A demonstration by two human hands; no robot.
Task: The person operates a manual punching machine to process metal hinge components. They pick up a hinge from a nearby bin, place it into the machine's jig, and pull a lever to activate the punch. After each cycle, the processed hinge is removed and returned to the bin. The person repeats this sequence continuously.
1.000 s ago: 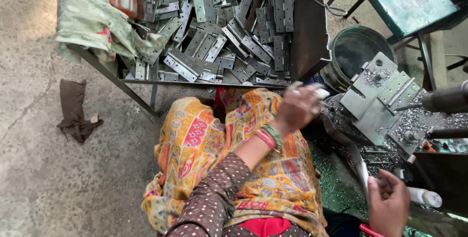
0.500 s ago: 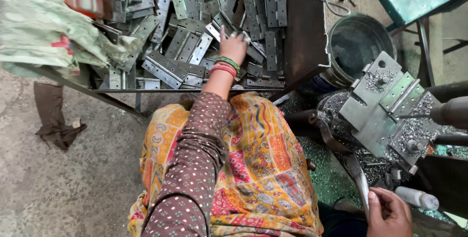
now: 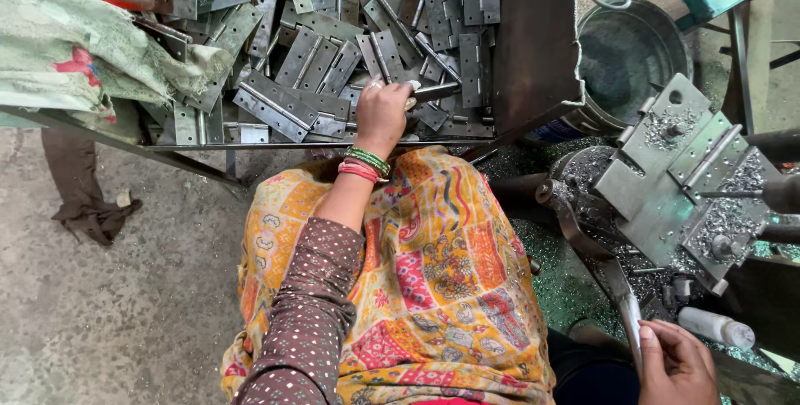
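My left hand (image 3: 382,113) reaches into a metal tray (image 3: 533,55) heaped with several grey steel hinges (image 3: 283,105). Its fingers are closed on one narrow hinge (image 3: 437,91) near the tray's front edge. Green and pink bangles sit on that wrist. My right hand (image 3: 677,363) is low at the bottom right, wrapped around the end of a curved metal lever (image 3: 621,292) that runs up to a machine. A patterned orange cloth covers my lap between the two hands.
The machine's grey steel fixture plate (image 3: 667,180), strewn with metal shavings, stands at the right. A round metal bucket (image 3: 625,55) sits behind it. A greenish sack (image 3: 75,55) lies over the tray's left end. A dark rag (image 3: 83,197) lies on the concrete floor.
My left hand swung from the machine at the right over to the hinge pile, then drew back toward the tray's front edge and closed on a hinge. My right hand stayed on the lever.
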